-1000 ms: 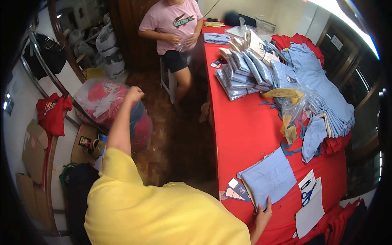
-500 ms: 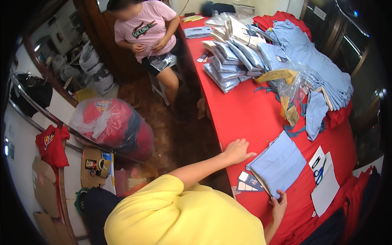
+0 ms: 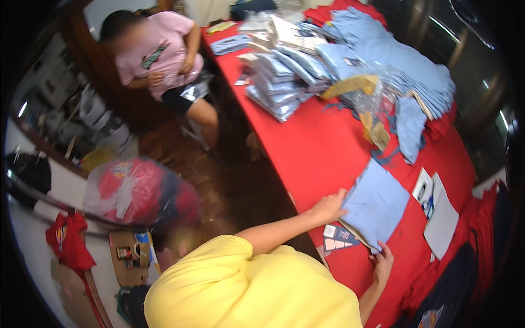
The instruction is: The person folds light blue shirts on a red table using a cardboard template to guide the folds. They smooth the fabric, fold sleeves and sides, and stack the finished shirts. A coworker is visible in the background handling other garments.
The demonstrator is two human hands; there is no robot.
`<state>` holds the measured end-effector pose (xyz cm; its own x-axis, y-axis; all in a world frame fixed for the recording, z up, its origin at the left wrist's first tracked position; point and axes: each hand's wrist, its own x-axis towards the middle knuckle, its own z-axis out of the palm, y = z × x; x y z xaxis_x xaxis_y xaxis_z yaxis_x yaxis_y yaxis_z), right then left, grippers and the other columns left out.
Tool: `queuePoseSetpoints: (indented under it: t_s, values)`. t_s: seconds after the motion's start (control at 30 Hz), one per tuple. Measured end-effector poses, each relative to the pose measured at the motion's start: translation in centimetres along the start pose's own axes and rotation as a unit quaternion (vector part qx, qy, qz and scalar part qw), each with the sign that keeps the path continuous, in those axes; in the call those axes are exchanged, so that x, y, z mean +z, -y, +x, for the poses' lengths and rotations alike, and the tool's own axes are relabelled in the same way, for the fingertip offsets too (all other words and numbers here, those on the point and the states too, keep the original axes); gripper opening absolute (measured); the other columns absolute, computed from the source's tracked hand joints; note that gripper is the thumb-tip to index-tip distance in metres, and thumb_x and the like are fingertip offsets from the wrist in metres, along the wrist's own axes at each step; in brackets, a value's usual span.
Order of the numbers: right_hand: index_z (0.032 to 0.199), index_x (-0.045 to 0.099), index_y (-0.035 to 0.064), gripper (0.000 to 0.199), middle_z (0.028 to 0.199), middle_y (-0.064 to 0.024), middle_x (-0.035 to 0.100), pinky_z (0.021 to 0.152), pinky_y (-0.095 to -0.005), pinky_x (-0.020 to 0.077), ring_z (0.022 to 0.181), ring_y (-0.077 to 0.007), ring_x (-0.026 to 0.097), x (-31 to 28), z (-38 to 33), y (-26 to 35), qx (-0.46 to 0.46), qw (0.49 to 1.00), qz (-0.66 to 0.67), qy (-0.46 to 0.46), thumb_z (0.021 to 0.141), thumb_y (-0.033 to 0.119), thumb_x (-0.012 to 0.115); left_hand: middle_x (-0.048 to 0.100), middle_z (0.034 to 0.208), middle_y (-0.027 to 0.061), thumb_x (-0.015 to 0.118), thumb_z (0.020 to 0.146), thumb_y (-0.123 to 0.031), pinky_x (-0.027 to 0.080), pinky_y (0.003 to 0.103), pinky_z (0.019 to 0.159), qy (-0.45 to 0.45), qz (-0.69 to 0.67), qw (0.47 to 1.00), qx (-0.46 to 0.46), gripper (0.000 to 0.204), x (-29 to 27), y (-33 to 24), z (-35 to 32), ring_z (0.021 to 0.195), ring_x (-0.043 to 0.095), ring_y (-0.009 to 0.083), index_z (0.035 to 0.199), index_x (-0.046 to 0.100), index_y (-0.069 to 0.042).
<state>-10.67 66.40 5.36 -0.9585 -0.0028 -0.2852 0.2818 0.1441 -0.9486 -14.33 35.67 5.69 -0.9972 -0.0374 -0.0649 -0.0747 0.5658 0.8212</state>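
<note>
A folded light-blue garment lies flat on the red-covered table in front of me. My left hand is at its left edge, fingers and thumb closed about the fabric, though slightly blurred. At the near corner, my right hand has its fingers curled and grips the cloth. Dark printed tags with pale squares lie beside the garment's near left edge, under my left forearm.
Bagged folded garments are piled farther back, beside a heap of blue garments. Blue-handled scissors rest by white sheets at right. A person in pink sits across the left side; a stuffed plastic bag stands on the floor.
My left hand has moved from the bare table to the garment's left edge and closed on it. My right hand stays at the near corner. The whole view has shifted.
</note>
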Motion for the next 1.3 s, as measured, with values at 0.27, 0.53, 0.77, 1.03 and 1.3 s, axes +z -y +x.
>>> queuePoseSetpoints:
  t_s: [0.27,0.53,0.77,1.03,1.3]
  values:
    - [0.103,0.067,-0.002,0.024,0.093,-0.0041,0.065,0.078,-0.0242,0.0457,0.085,-0.0107,0.058,3.1,-1.5,2.6,-0.162,0.977,-0.092,-0.099,0.083,-0.005,0.054,0.062,0.072,0.0073,0.061,0.088,-0.009,0.05,0.031,0.063,0.157,-0.158,0.975,0.012,0.034,-4.3,1.3,-0.7,0.07,0.063,0.0166,0.119,0.047,-0.008]
    - [0.101,0.065,-0.0004,0.025,0.099,-0.0049,0.056,0.082,-0.025,0.0446,0.094,-0.0137,0.055,1.0,-6.2,17.2,-0.377,0.9,-0.131,-0.173,0.08,-0.012,0.056,0.067,0.094,0.0067,0.062,0.09,-0.004,0.052,0.026,0.074,0.206,-0.334,0.905,0.166,0.024,-14.4,-10.7,0.2,0.083,0.062,0.0108,0.113,0.062,0.003]
    - [0.111,0.062,-0.0009,0.027,0.093,-0.0037,0.064,0.076,-0.0248,0.0461,0.084,-0.0109,0.058,-2.3,2.5,15.1,-0.179,0.981,-0.029,-0.063,0.084,0.002,0.061,0.063,0.085,0.0027,0.064,0.089,-0.008,0.048,0.025,0.072,0.193,-0.309,0.923,0.126,0.018,-8.5,-9.1,10.3,0.075,0.057,0.0084,0.104,0.064,0.003]
    - [0.102,0.069,0.0055,0.022,0.085,-0.009,0.066,0.073,-0.0309,0.0488,0.079,-0.0178,0.062,-4.7,14.2,6.2,-0.058,0.973,-0.156,-0.159,0.081,0.008,0.066,0.063,0.087,0.0021,0.063,0.087,-0.006,0.045,0.024,0.071,0.262,-0.166,0.944,0.113,0.022,0.3,-5.5,20.7,0.079,0.056,0.0088,0.108,0.065,0.001]
    - [0.1,0.069,0.0055,0.019,0.098,-0.0141,0.067,0.083,-0.0351,0.0488,0.092,-0.0258,0.064,-2.4,13.3,4.4,-0.042,0.951,-0.213,-0.219,0.083,0.011,0.065,0.063,0.08,0.009,0.069,0.082,-0.02,0.046,0.031,0.069,0.253,-0.05,0.954,0.15,0.033,4.3,-0.7,23.9,0.073,0.059,0.018,0.107,0.064,0.002]
